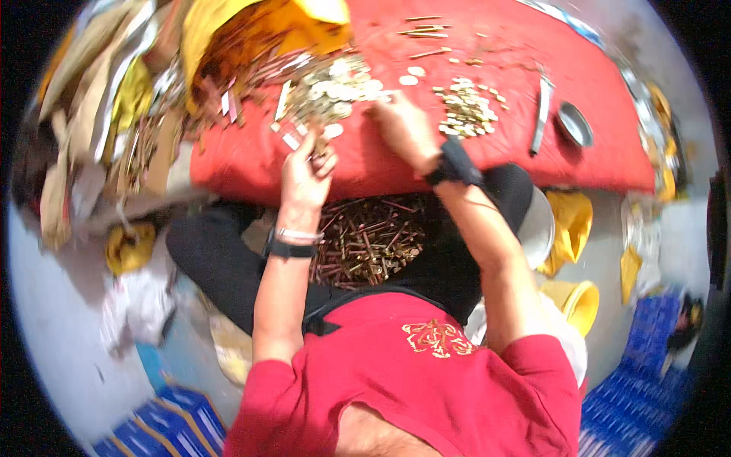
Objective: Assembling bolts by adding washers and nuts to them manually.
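Observation:
My left hand (pixel 306 174) is closed around a few thin, rod-like pieces, which look like bolts (pixel 292 139), just over the near edge of the red-covered surface (pixel 244 164). A heap of pale, flat discs like washers (pixel 331 90) lies beyond it. At the right end of that heap is my right hand (pixel 403 126), its blurred fingers drawn together; what they hold cannot be made out. Farther right sits a pile of small, short metal pieces like nuts (pixel 466 108). Many long bolts (pixel 369 242) are gathered in my lap between my legs.
A yellow bag (pixel 217 34) spills thin rods at the back left. A strip-like tool (pixel 542 114) and a small dark bowl (pixel 575 124) lie at the right. Loose rods (pixel 423 30) lie at the back. Yellow containers (pixel 582 305) stand on the floor at right.

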### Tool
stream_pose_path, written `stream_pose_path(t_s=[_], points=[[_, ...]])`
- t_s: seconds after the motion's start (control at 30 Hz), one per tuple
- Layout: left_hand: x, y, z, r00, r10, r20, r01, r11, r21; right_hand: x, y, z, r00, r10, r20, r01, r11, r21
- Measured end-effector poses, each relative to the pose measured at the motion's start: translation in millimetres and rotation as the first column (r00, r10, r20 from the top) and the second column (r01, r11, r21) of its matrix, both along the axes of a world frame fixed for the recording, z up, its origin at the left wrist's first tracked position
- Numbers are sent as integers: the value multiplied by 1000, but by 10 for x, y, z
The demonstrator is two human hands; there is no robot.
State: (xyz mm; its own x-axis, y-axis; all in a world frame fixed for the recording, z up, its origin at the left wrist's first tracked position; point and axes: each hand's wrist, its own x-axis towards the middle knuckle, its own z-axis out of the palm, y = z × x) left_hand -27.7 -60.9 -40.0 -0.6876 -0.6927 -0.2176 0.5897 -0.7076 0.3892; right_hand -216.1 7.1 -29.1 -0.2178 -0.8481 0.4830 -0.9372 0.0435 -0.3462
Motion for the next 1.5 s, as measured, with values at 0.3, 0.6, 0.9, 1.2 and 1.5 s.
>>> stream_pose_path(t_s=[0.3,0.6,0.9,1.2,1.5], points=[[19,83,105,997,-77,26,78,996,-34,-742,391,334,970,-219,-103,188,950,-251],[220,-58,4,973,-11,231,20,999,-36,-2489,1814,189,276,-895,-349,834,404,-377],[107,-30,-84,952,-38,304,52,998,-37,-2896,2025,281,522,-789,-324,840,541,36],[-19,-140,16,945,-108,309,111,994,8,-3073,2525,183,717,-522,-462,603,797,34],[209,-181,-23,979,-152,138,149,988,27,-1487,3434,297,666,-649,-369,745,605,281]])
